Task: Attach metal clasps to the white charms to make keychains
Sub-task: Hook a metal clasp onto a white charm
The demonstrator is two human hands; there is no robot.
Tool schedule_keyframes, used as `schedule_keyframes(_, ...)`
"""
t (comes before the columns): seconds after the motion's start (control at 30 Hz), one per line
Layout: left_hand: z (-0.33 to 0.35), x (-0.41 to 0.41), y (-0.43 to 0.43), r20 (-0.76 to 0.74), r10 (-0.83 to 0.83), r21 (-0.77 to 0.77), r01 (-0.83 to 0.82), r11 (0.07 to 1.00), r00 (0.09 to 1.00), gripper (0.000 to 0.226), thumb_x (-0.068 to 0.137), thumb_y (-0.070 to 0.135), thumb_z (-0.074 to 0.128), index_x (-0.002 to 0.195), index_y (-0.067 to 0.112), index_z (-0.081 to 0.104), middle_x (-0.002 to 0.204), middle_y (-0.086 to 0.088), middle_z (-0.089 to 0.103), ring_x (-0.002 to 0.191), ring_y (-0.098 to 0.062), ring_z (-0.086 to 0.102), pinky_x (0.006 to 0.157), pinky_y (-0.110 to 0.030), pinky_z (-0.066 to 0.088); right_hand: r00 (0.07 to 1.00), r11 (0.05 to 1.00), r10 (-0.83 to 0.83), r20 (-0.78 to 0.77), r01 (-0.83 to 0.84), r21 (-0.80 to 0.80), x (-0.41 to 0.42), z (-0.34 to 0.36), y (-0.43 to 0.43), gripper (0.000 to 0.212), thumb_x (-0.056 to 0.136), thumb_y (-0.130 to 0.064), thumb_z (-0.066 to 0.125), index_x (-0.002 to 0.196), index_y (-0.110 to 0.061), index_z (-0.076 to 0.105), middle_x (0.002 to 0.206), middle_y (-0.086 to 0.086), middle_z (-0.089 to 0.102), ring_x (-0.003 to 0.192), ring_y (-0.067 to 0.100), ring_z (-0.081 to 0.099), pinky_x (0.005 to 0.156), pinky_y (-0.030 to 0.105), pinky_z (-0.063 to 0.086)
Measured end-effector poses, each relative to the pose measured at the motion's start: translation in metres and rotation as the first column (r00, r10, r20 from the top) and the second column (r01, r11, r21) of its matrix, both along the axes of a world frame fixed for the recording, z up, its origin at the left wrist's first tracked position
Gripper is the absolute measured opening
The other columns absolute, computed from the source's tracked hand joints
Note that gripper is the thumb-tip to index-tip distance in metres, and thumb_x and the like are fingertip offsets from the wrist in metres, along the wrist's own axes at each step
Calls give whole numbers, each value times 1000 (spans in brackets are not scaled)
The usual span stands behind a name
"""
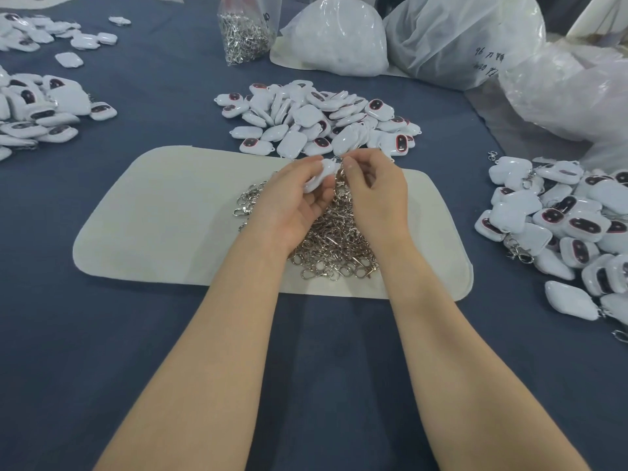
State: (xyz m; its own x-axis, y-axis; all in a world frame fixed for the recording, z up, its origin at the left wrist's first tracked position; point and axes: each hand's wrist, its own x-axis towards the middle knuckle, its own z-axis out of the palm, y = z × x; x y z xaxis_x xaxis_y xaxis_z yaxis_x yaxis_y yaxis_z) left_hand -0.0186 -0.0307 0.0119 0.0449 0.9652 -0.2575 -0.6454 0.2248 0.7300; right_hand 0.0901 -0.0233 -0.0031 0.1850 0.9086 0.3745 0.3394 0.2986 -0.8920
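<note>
White charm is gripped in the left hand at frame center, just above the clasp pile; a clasp at its top is pinched by the right hand.

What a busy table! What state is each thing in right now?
left hand, holds one white charm.
right hand, pinches a clasp at that charm's end.
clasp pile, loose heap on the cream mat.
middle charm pile, heaped beyond the mat.
right charm pile, heaped, some clasps attached.
clasp bag, upright, partly filled.
</note>
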Motion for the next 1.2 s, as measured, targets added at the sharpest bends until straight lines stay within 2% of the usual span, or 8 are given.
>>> schedule_keyframes(0.13, 1, -1, -1, 89, -36, -25, 38, 999, 995, 10, 94, 3, 51, 91, 5, 61, 68, -4, 65, 51, -5, 61, 52, -15, 51, 999, 999, 40, 32, -39, -19, -1, -1, -1, 16, 91, -10, 57, 93, -26, 59, 80, -16, 60, 75, -3, 57, 74, 13, 46)
schedule_keyframes(0.33, 1, -4, -1, 212, -71, -68, 87, 994, 975, 10, 91, 2, 54, 86, -2, 62, 66, -6, 65, 50, -5, 60, 53, -15, 53, 1000, 1000, 6, 13, -7, 23, -2, 2, -2, 18, 92, -8, 57, 89, -26, 60, 83, -18, 62, 81, 3, 61, 77, 13, 47)
schedule_keyframes(0.5, 1, -2, 0, 163, -100, -63, 112, 992, 982, 10, 92, 4, 52, 89, 2, 62, 63, -2, 64, 49, -4, 59, 49, -14, 51, 999, 999, -17, -41, 19, 40, -4, 4, -4, 16, 92, -7, 58, 90, -23, 62, 81, -17, 63, 76, -6, 59, 73, 7, 44)
schedule_keyframes(0.73, -3, 2, 2, -179, 84, 16, -83, 996, 980, 5, 91, 5, 57, 93, 10, 57, 73, -3, 63, 53, -8, 58, 50, -18, 48, 972, 990, -89, 219, 62, 129, -4, 1, -5, 10, 91, -5, 57, 93, -3, 66, 90, 8, 68, 84, 18, 60, 78, 23, 46)
schedule_keyframes(0.87, -7, 6, -2, -638, 379, 399, -133, 907, 670, 20, 87, 12, 64, 97, 23, 50, 87, 5, 61, 68, -7, 59, 68, -20, 49, 928, 990, -98, 360, 56, 126, 0, 1, -3, 12, 92, -5, 54, 90, 0, 65, 87, 11, 66, 81, 25, 58, 75, 32, 43)
schedule_keyframes(1.03, -12, 6, -5, -767, 519, 583, 71, 810, 376, 19, 90, 20, 60, 108, 21, 53, 77, 17, 54, 62, 0, 51, 60, -15, 39, 889, 998, -67, 454, 56, 39, 2, -2, 0, 19, 95, -8, 47, 96, -2, 65, 89, 12, 64, 81, 26, 55, 75, 37, 41)
schedule_keyframes(1.13, -11, 7, -5, -741, 521, 579, 8, 816, 424, 20, 89, 17, 60, 107, 20, 52, 79, 16, 55, 65, 2, 53, 63, -13, 41, 926, 1000, -29, 375, 31, -1, -1, -1, -1, 16, 94, -7, 50, 98, -4, 64, 92, 9, 64, 81, 20, 53, 75, 29, 42)
schedule_keyframes(1.2, -8, 8, -3, -679, 446, 481, -106, 870, 584, 17, 89, 14, 60, 103, 19, 51, 86, 9, 59, 71, -3, 60, 69, -19, 49, 942, 1000, -8, 335, 17, -23, -2, -1, -1, 14, 92, -8, 53, 101, -7, 64, 95, 8, 63, 83, 17, 53, 76, 24, 41)
